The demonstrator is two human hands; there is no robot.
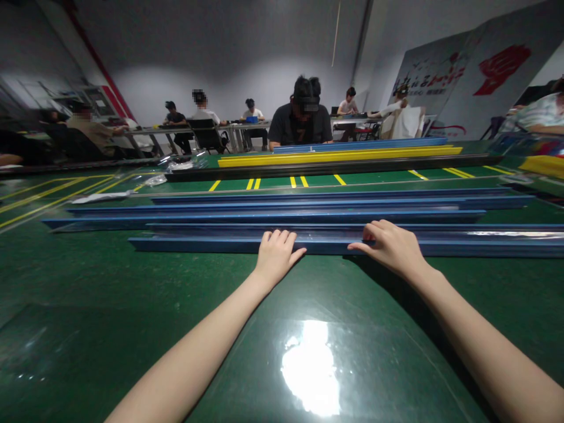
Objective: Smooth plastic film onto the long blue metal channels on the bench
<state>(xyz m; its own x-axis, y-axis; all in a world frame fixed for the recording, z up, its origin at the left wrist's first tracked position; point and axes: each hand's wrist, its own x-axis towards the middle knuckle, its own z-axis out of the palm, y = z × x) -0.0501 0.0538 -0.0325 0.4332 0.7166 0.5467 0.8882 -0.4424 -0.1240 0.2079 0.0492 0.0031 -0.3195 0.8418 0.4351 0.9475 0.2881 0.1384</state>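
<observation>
A long blue channel strip lies across the green table, nearest to me, with clear film along its trough. My left hand is on its near wall, fingers bent over the top edge and thumb along the front side. To the right, my right hand is over the same strip, its fingers curled and its thumb apart from them, pointing left. The gap between that thumb and the fingers holds nothing. A shadow falls on the table below this hand; whether it touches the strip I cannot tell.
More blue channel strips lie just behind, parallel. Farther off are a black strip, a yellow strip and crumpled clear film. A person sits opposite; others work at tables behind. Light glares off the green tabletop.
</observation>
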